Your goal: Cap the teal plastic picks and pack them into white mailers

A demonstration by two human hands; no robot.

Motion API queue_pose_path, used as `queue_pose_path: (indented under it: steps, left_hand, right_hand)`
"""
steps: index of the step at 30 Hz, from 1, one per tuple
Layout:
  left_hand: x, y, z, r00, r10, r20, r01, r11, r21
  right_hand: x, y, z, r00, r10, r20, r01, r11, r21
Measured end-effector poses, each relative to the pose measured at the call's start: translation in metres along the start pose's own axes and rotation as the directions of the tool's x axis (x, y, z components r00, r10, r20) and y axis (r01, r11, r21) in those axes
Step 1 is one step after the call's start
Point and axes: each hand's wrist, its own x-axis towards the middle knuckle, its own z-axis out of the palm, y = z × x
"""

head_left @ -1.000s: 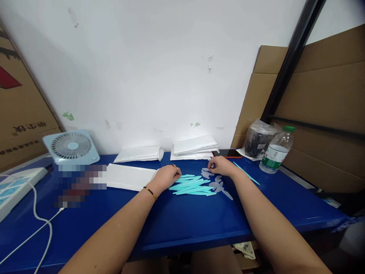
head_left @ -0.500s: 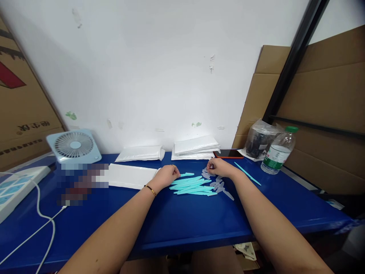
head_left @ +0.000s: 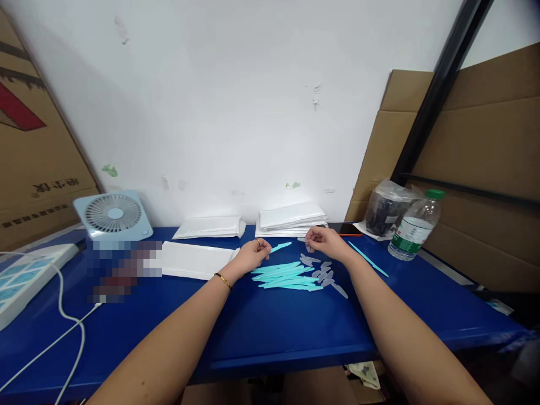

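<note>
My left hand point(head_left: 253, 257) is closed on the end of a turquoise eyebrow razor point(head_left: 281, 246), whose tip points right, above the pile. Between the fingertips of my right hand point(head_left: 325, 243) is a small translucent blade cap point(head_left: 302, 239), partly hidden by the fingers. Below the hands lies a heap of turquoise razors point(head_left: 284, 275) on the blue table. Loose translucent caps point(head_left: 324, 274) are scattered to the right of that heap. One separate turquoise razor point(head_left: 368, 259) rests beyond my right forearm.
White padded envelopes point(head_left: 291, 216) lie along the wall, with another white envelope point(head_left: 194, 260) left of my hand. A blue fan point(head_left: 113, 215), a power strip point(head_left: 31, 281) and cables are at left. A phone point(head_left: 349, 229), a bagged dark item point(head_left: 382, 214) and a water bottle point(head_left: 412, 230) stand right.
My left hand has lifted the razor up off the table beside the heap. My right hand has risen from the loose caps with one cap in its fingers.
</note>
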Motion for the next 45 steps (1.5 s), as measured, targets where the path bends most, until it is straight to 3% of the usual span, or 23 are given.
queue_pose_path:
  steps: [3, 7, 26, 32, 45]
  left_hand:
    - [0.000, -0.001, -0.002, 0.999, 0.037, -0.028, -0.035, 0.996, 0.078]
    - [0.001, -0.001, -0.003, 0.996, 0.082, -0.033, -0.075, 0.980, 0.185]
    - [0.003, -0.004, -0.006, 0.994, 0.094, -0.051, -0.078, 0.964, 0.253]
    - [0.000, -0.002, -0.009, 0.992, 0.113, -0.059, -0.093, 0.959, 0.268]
    - [0.003, -0.005, -0.007, 0.995, 0.090, -0.036, -0.079, 0.965, 0.250]
  right_hand:
    - [0.001, -0.005, 0.005, 1.000, -0.004, 0.011, 0.002, 0.988, 0.151]
    - [0.004, -0.007, 0.014, 1.000, 0.003, -0.012, 0.000, 0.977, 0.213]
    - [0.001, -0.016, 0.015, 0.999, -0.036, 0.001, 0.035, 0.986, 0.164]
    - [0.001, -0.015, 0.011, 0.998, -0.040, -0.047, 0.046, 0.989, 0.142]
    - [0.001, -0.017, 0.015, 0.999, -0.047, -0.005, 0.048, 0.990, 0.131]
